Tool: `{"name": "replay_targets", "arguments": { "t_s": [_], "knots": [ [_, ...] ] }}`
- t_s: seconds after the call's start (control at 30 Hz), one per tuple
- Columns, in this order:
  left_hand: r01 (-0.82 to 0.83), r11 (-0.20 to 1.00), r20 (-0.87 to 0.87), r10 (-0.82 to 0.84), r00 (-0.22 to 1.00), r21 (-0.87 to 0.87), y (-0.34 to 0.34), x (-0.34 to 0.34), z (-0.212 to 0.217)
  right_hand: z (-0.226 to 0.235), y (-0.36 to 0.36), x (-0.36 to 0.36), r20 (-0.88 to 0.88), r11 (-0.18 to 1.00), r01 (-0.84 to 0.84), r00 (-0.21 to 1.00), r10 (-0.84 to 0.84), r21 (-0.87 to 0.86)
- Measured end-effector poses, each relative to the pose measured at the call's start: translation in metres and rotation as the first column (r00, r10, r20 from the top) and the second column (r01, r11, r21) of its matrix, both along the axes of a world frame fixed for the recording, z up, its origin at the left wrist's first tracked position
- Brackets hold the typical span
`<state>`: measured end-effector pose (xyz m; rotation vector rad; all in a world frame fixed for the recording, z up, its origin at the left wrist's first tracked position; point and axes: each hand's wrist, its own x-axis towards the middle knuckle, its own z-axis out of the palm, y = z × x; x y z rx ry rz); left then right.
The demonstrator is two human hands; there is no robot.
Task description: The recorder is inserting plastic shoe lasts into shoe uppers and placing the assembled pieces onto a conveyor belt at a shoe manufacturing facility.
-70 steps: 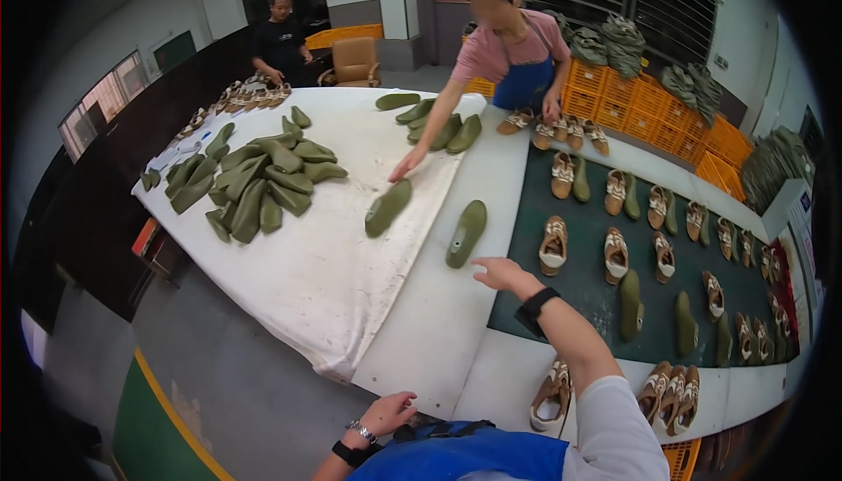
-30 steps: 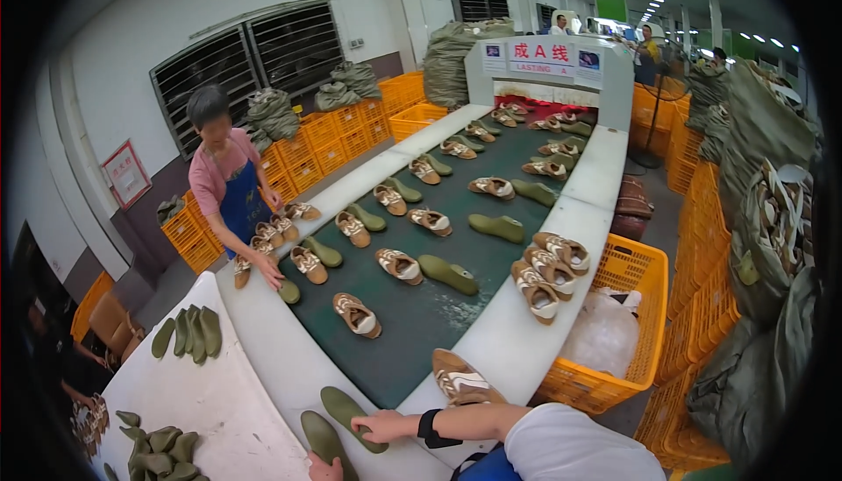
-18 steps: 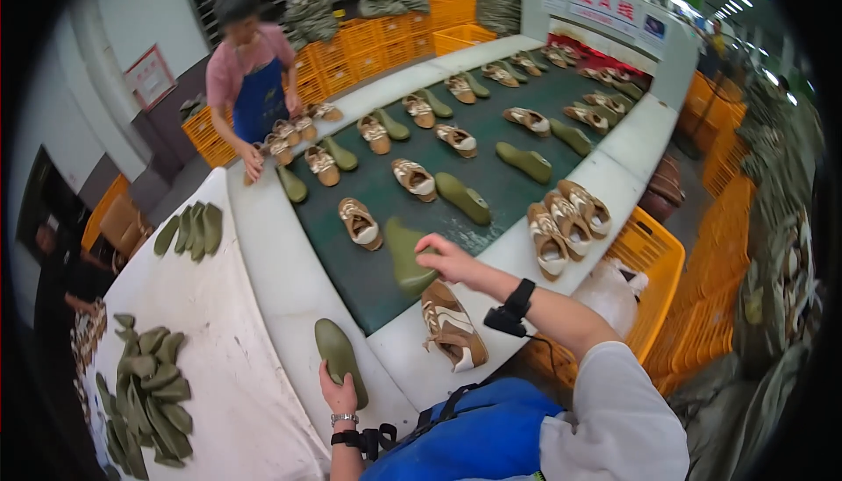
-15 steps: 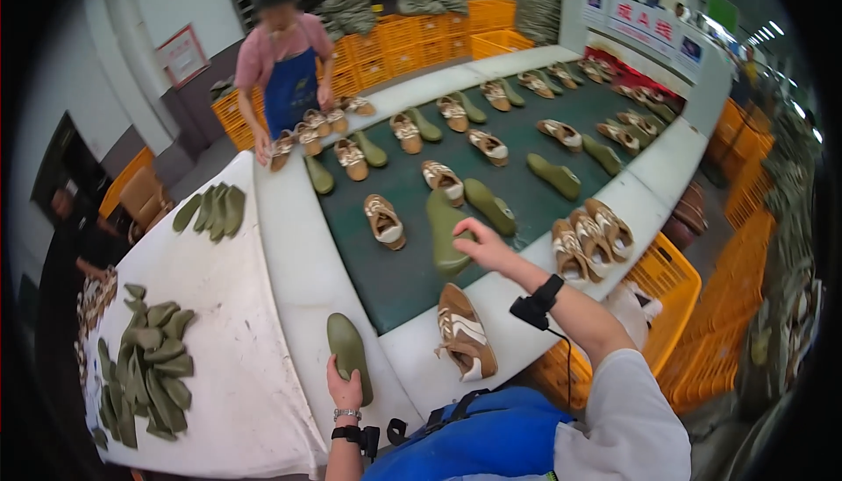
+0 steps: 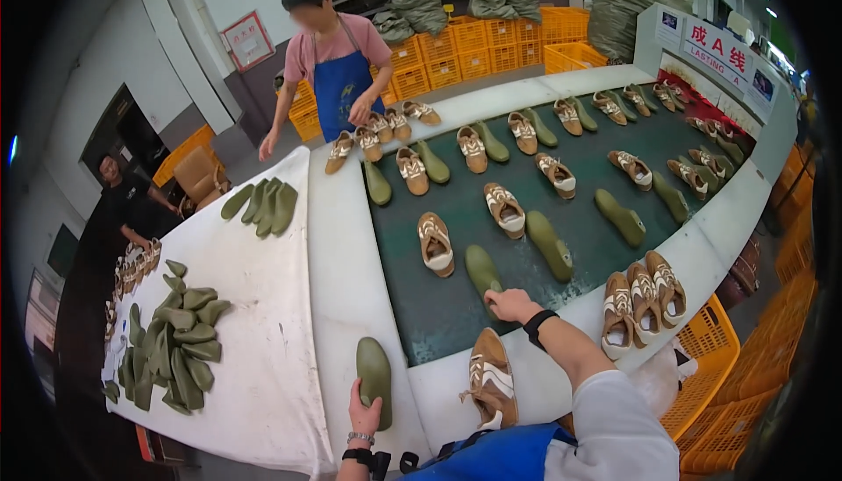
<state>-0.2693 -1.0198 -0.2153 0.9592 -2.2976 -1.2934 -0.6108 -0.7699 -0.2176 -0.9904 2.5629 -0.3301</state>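
Observation:
My left hand (image 5: pixel 364 411) is closed around the lower part of a green shoe last (image 5: pixel 374 370) over the white ledge at the near corner. On the dark green belt, my right hand (image 5: pixel 516 306) has its fingers closed at the near end of another green shoe last (image 5: pixel 481 268). Whether that one rests fully on the belt is hard to see. Between my arms, a brown sneaker (image 5: pixel 493 378) with white stripes and loose laces stands on the ledge. Farther up the belt lie a brown sneaker (image 5: pixel 436 244) and a green last (image 5: pixel 550 247).
On the white-covered table (image 5: pixel 272 332) at left is a pile of lasts (image 5: pixel 171 349). Several sneakers (image 5: pixel 645 299) stand on the right ledge above a yellow crate (image 5: pixel 710 358). A co-worker in a blue apron (image 5: pixel 344 95) stands across; another person (image 5: pixel 132 192) is at far left.
My view has shifted, so the scene sits lower and farther right. The last at my right hand has come down toward the belt. The co-worker's hand has left the sneaker it was touching.

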Motion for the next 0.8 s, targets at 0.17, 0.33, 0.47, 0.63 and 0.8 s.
{"name": "replay_targets", "arguments": {
  "t_s": [0.17,0.33,0.47,0.63,0.8],
  "knots": [
    [-0.004,0.961,-0.131,0.042,0.991,0.278,0.002,-0.049,-0.011,0.011,0.02,0.015,0.016,0.981,0.076,0.997,-0.074,-0.179],
    [0.122,0.862,-0.245,0.003,0.97,0.492,0.001,-0.158,0.017,0.029,0.091,0.07,0.047,0.871,0.202,0.978,-0.203,-0.448],
    [0.2,0.979,-0.034,-0.202,0.979,-0.048,-0.014,-0.215,-0.023,0.048,0.127,0.147,0.066,0.836,0.283,0.956,-0.287,-0.469],
    [0.265,0.921,0.234,-0.201,0.951,-0.284,0.014,-0.219,-0.065,0.052,0.127,0.224,0.206,0.831,0.375,0.926,-0.316,-0.41],
    [0.16,0.955,0.226,-0.103,0.969,-0.248,-0.015,-0.221,-0.08,0.059,0.078,0.233,0.106,0.905,0.276,0.961,-0.255,-0.324]
  ]
}}
